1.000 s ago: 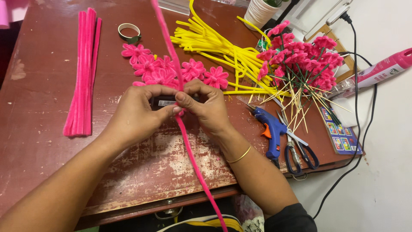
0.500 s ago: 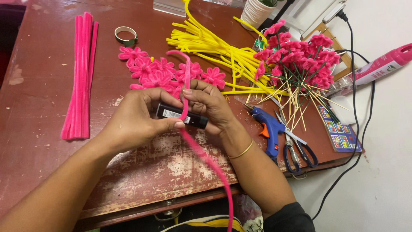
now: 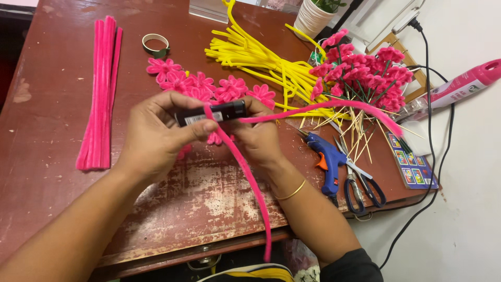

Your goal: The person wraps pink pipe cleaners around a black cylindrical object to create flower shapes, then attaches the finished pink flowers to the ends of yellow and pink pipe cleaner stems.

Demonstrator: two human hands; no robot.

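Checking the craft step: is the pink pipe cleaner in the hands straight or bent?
Bent. The pink pipe cleaner folds over the black tube; one end points right, the other hangs off the table.

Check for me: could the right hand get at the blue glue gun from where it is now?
Probably yes, but not freely. The glue gun lies on the table just beside the right hand with nothing between them. That hand, though, is gripping the black bar with the pink pipe cleaner wrapped on it.

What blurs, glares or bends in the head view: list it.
Head view: even, soft light with faint shadows; the loose end of the pink pipe cleaner smears with motion; both hands, left hand and right hand, stay fairly sharp; the worn table shows dull sheen, no hard glare; the table edges slant outward, wide-angle stretch.
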